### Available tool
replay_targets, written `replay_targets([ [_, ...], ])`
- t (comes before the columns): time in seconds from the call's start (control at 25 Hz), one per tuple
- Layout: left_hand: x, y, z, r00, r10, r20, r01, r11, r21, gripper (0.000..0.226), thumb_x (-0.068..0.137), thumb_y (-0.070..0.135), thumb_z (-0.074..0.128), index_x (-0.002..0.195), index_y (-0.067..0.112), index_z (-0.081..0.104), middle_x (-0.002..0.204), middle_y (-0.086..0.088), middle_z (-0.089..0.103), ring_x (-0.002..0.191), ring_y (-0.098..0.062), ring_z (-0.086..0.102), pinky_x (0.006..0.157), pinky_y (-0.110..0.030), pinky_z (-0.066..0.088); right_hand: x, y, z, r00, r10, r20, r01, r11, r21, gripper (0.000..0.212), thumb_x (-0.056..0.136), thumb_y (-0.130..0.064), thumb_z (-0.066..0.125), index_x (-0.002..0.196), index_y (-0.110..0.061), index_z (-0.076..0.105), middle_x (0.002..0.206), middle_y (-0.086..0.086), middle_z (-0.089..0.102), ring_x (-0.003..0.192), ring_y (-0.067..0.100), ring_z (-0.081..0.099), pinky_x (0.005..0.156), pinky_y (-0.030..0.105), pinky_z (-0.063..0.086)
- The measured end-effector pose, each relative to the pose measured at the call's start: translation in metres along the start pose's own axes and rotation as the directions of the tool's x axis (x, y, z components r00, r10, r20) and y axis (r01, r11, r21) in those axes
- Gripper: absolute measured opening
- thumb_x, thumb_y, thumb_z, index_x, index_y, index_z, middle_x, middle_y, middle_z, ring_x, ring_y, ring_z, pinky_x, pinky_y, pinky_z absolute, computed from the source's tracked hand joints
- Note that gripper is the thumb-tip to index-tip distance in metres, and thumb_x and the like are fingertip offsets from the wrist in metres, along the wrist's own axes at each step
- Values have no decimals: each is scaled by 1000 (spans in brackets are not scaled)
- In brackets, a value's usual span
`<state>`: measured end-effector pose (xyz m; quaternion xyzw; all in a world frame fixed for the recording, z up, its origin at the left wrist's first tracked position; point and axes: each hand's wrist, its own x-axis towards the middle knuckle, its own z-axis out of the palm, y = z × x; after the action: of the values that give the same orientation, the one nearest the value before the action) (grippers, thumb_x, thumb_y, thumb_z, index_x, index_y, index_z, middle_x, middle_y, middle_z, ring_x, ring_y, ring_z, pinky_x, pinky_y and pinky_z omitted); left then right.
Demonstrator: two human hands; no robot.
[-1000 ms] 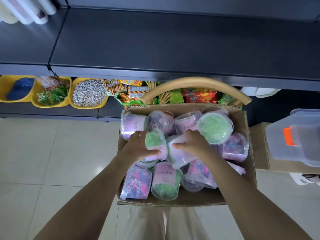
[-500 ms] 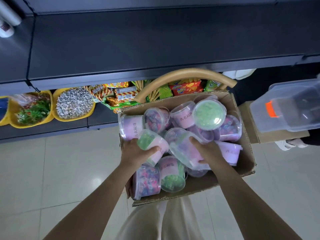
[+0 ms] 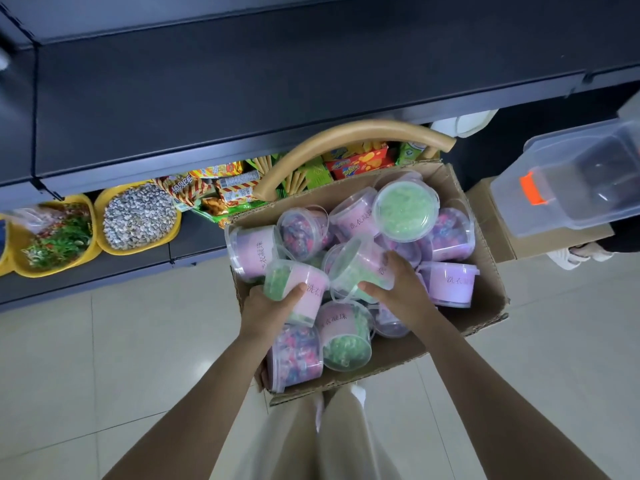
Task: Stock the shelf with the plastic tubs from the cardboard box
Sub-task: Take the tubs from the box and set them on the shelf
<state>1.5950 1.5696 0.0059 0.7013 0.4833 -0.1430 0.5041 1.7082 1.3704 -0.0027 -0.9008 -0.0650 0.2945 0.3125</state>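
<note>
**Tubs** (image 3: 446, 282): about a dozen in view, piled loose in the box (image 3: 485, 292). Some stand upright and some lie on their sides, all with lids on. They have pink labels and green or mixed-colour fill.

**Left tub** (image 3: 311, 282): green fill, on top of the pile near the box's left wall. My left hand (image 3: 268, 308) is curled round its near side, with the thumb across the label.

**Right tub** (image 3: 353, 268): tilted, mid-box, just beside the left tub. My right hand (image 3: 401, 289) wraps it from the right, fingers over the side.

Neither tub is clear of the box. I can't tell whether they rest on the pile or sit just off it.

**Box**: open-topped, close in front of my legs and below the shelf (image 3: 259, 81). What it rests on is hidden. A curved wooden bar (image 3: 353, 136) arcs behind its far edge.

**Shelf**: wide dark board, and no tub shows on it in this view.

**Around**:
- The lower level has yellow bowls (image 3: 138, 216) and snack packs (image 3: 221, 188).
- To the right of the box, a clear bin (image 3: 581, 181) sits on a second carton (image 3: 491, 216).

**Judgement**: an early stage. I see nothing stocked. Two tubs are in hand and the rest of the boxful is left to go. What's left is to lift these two out, set them on the board, and repeat many times.
</note>
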Motion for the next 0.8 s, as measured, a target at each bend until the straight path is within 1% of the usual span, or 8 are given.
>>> replay_targets([
  [0.08, 3, 1, 2, 1000, -15, -3, 15, 999, -35, 66, 68, 57, 71, 114, 12, 62, 106, -3, 69, 90, -20, 63, 73, -25, 44, 4, 2, 0, 999, -27, 17, 26, 998, 55, 84, 76, -41, 74, 142, -11, 33, 145, 5, 38, 134, 20, 35, 110, 34, 31],
  [0.2, 7, 0, 6, 999, -37, -36, 34, 997, -75, 100, 43, 77, 63, 119, 12, 58, 109, -2, 68, 97, -21, 64, 77, -28, 48, 19, 4, -3, 997, -74, 33, 74, 997, 5, 89, 73, -40, 77, 144, -12, 31, 143, 7, 34, 134, 22, 33, 108, 33, 29],
  [0.32, 13, -4, 10, 997, -61, -51, 51, 984, -170, 75, 67, 64, 67, 119, 11, 60, 110, -3, 66, 98, -22, 60, 80, -27, 43, 35, 11, -5, 989, -80, 123, 86, 995, -52, 93, 70, -43, 78, 145, -16, 30, 142, 7, 39, 134, 24, 33, 107, 36, 30],
  [0.4, 16, -9, 14, 992, -72, -100, 47, 973, -227, 58, 78, 52, 65, 116, 8, 63, 106, -4, 65, 96, -22, 60, 80, -27, 43, 34, 14, -2, 991, -32, 130, 24, 998, 62, 84, 68, -45, 79, 138, -19, 40, 131, 1, 52, 125, 20, 45, 101, 34, 39],
  [0.52, 2, -11, 18, 992, -26, -122, -8, 963, -270, 56, 73, 55, 69, 111, 14, 66, 107, -5, 68, 100, -24, 64, 89, -33, 50, 17, 8, 0, 998, 51, 33, -56, 985, 161, 71, 64, -48, 81, 122, -15, 53, 116, -3, 60, 112, 17, 53, 95, 32, 44],
  [0.64, -28, -6, 10, 989, -6, -150, -54, 918, -392, 70, 52, 68, 69, 106, 24, 65, 104, -3, 70, 96, -22, 67, 90, -42, 54, -10, -4, -7, 998, 68, 9, -68, 972, 227, 76, 65, -49, 80, 126, -13, 52, 126, 0, 57, 120, 18, 51, 101, 35, 42],
  [0.72, -54, 2, -7, 985, -13, -175, -76, 867, -492, 70, 59, 66, 69, 108, 16, 63, 101, -5, 70, 90, -20, 68, 80, -36, 56, -34, -22, -19, 998, 50, 49, -66, 915, 398, 74, 68, -43, 79, 131, -15, 49, 131, -2, 55, 122, 16, 51, 98, 30, 44],
  [0.8, -82, 12, -30, 978, 46, -202, -158, 794, -587, 51, 71, 57, 68, 103, 17, 64, 99, -5, 70, 90, -18, 67, 76, -31, 53, -56, -50, -31, 997, -31, 64, -8, 849, 528, 61, 74, -35, 77, 126, -18, 52, 122, -6, 59, 113, 11, 56, 85, 18, 47],
])
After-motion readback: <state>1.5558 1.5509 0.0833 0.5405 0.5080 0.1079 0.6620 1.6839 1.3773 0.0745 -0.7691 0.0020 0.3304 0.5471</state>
